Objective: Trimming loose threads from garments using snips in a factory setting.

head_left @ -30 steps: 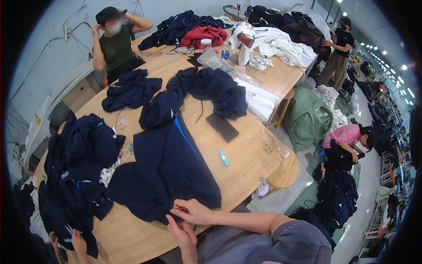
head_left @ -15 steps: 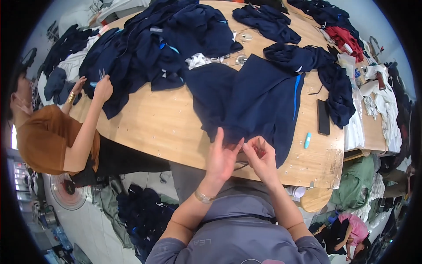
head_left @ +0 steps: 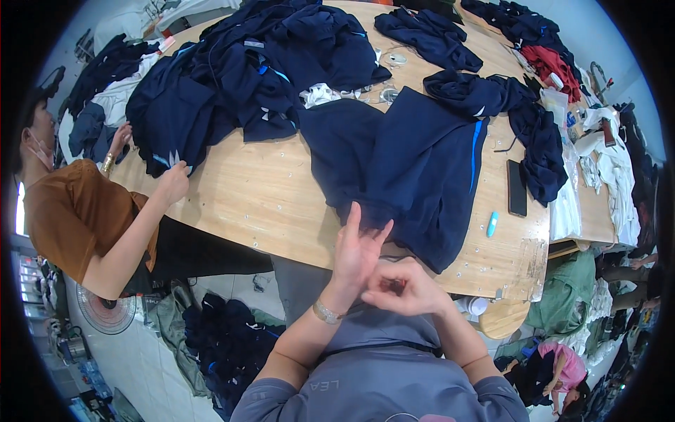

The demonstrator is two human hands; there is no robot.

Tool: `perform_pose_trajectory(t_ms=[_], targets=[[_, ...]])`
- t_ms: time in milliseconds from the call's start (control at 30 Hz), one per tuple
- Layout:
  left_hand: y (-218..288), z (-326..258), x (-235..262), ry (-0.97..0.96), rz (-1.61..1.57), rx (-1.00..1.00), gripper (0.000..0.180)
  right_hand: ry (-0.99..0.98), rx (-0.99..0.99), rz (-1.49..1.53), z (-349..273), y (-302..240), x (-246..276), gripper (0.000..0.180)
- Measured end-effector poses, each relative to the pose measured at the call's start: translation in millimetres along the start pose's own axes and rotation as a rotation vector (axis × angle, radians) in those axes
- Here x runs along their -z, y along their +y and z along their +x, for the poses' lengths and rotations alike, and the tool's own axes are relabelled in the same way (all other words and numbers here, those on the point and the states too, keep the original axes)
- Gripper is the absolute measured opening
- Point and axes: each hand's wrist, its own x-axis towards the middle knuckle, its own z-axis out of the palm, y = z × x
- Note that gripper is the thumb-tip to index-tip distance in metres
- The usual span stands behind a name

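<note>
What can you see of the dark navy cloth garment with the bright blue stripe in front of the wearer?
The dark navy, matte cloth garment lies spread and loosely creased on the pale wooden table, its bright blue stripe near its right edge. The left hand overlaps its near edge in view; whether they touch is unclear.

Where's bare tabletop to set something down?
Largest patch: speckled tabletop between the left navy pile and the front navy garment. Smaller: right of that garment, nearer than the phone and cyan marker. Crowded: far right, with red cloth and white cloth.
</note>
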Motion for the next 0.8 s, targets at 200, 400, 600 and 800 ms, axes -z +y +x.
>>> perform_pose_trajectory(t_ms=[200, 400, 600, 800], targets=[[-7, 8, 23, -0.197, 0.023, -0.031, 0.042, 0.523, -0.066, -0.247, 6, 13, 11, 0.023], [-14, 0, 17, -0.268, 0.164, -0.153, 0.037, 0.732, 0.049, -0.403, 12, 26, 15, 0.024], [-22, -8, 10, -0.159, 0.212, -0.185, 0.031, 0.801, 0.168, -0.425, 27, 30, 10, 0.015], [-19, -7, 5, -0.149, 0.159, -0.123, 0.031, 0.808, 0.214, -0.305, 24, 42, 7, 0.012]])
